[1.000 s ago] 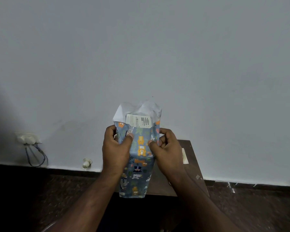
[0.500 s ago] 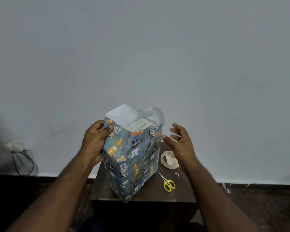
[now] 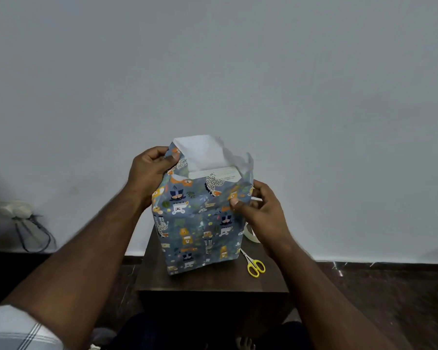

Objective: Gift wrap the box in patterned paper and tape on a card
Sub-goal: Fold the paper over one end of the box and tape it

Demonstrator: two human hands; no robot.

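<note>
The box (image 3: 214,172) stood on end on the small dark desk (image 3: 213,282), its long axis upright and leaning slightly, its open end pointing up toward the wall (image 3: 213,72). Patterned paper (image 3: 200,223), grey-blue with orange, white and navy cartoon animals, sheathed it from the foot upward; above the box's pale top edge the paper rose loose, showing its plain white inside. The foot sat near the middle of the desk, closer to the front edge than the back. The left hand (image 3: 149,170) pinched the paper's upper left corner, its grip closed with thumb over the printed face and fingers curled behind. The right hand (image 3: 258,210) pinched the upper right corner between thumb and fingers. Yellow-handled scissors (image 3: 254,265) lay toward the right edge, just beside the box's foot, and a pale tape roll (image 3: 249,234) showed partly behind the right wrist.
</note>
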